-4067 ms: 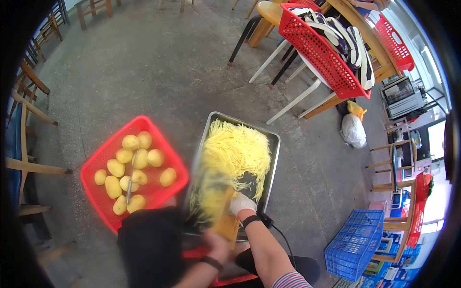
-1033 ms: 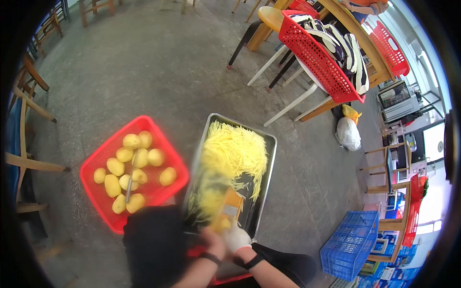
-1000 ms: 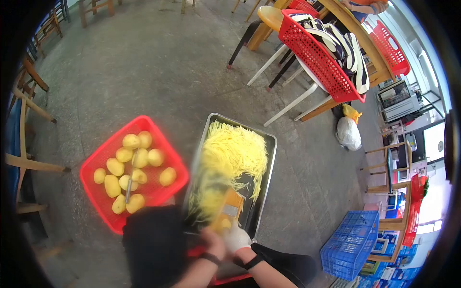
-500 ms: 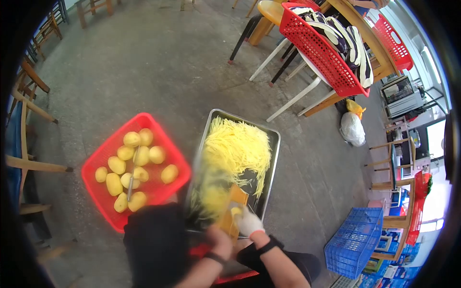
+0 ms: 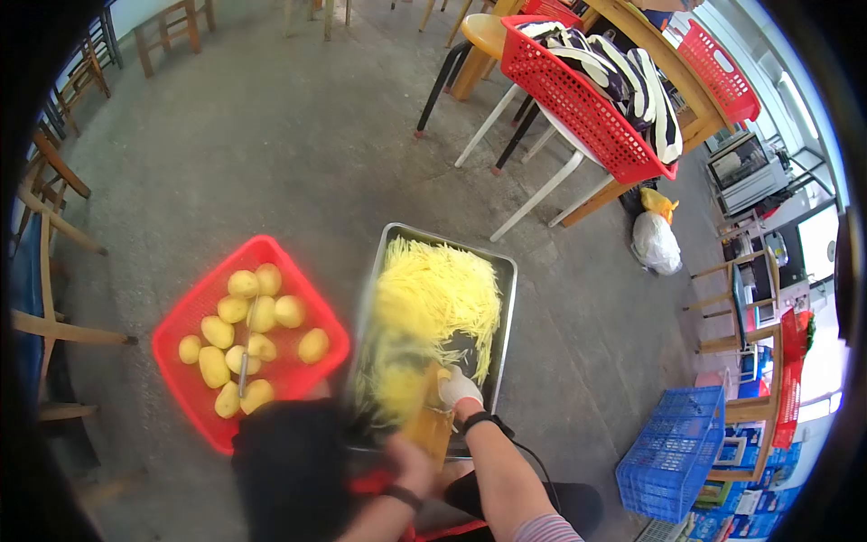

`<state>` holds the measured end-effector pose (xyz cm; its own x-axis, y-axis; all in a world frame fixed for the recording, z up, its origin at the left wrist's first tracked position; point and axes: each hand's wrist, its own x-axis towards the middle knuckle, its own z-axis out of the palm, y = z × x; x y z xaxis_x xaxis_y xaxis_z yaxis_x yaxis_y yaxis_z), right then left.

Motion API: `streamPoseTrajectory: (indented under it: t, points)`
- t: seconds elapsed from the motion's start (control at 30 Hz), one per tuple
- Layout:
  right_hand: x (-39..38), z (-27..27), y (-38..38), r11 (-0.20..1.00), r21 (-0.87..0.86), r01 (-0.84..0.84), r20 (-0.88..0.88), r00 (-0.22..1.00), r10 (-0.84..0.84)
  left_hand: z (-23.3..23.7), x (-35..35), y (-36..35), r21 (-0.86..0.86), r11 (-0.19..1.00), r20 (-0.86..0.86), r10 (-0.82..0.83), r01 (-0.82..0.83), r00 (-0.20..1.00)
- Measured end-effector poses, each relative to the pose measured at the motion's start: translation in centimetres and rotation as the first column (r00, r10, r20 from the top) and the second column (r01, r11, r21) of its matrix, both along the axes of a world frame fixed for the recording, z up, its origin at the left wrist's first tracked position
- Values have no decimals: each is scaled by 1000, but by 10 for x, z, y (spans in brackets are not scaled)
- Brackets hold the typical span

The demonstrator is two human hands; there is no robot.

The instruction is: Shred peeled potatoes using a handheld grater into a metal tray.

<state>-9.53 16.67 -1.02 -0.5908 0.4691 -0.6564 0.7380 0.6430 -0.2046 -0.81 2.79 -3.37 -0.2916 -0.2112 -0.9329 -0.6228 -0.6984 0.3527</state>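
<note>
My right hand point(image 5: 461, 389), in a white glove, presses a piece of peeled potato point(image 5: 442, 374) against a wooden grater point(image 5: 431, 435). My blurred left hand point(image 5: 412, 464) is closed around the lower edge of the grater. The board slants over the near end of a metal tray point(image 5: 511, 312). Pale yellow potato shreds point(image 5: 442, 289) fill much of that tray, heaped toward its far end. To the left, a red plastic basket point(image 5: 185, 397) holds several peeled potatoes point(image 5: 215, 369) and a long thin knife point(image 5: 246, 348) lying across them.
Sliced eggplants point(image 5: 623, 77) lie in a red basket point(image 5: 578, 81) on a white-legged stool at the upper right. A white plastic bag point(image 5: 657, 242) rests on the floor beyond. At the lower right stands a blue crate point(image 5: 671, 452). Wooden chairs point(image 5: 68, 330) line the left side.
My right hand has slid up along the grater with the potato piece. The camera view has shifted slightly. My left hand stays at the grater's lower end.
</note>
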Motion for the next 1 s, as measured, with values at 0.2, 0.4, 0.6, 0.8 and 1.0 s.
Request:
streamPoseTrajectory:
  t: [0.2, 0.4, 0.6, 0.8, 1.0]
  points:
    - [51, 83, -58, 983, -95, -154, -2, 988, 155, 85, -21, -3, -126, 978, -24, -172, 168, 985]
    - [45, 50, -71, 998, 56, -40, -20, 999, 41, 56, -12, -6, -142, 965, 17, -220, 220, 975]
    - [1, 4, -33, 996, 84, -22, 81, 997, 15, 52, -11, -3, -32, 974, -66, -225, 223, 972]
    - [3, 13, -5, 1000, -2, -17, 112, 994, 17, 33, -8, -3, -36, 999, -24, -28, 27, 999]
    - [65, 100, -52, 995, -72, -68, 107, 991, 75, 93, -29, -7, -126, 942, -49, -318, 310, 947]
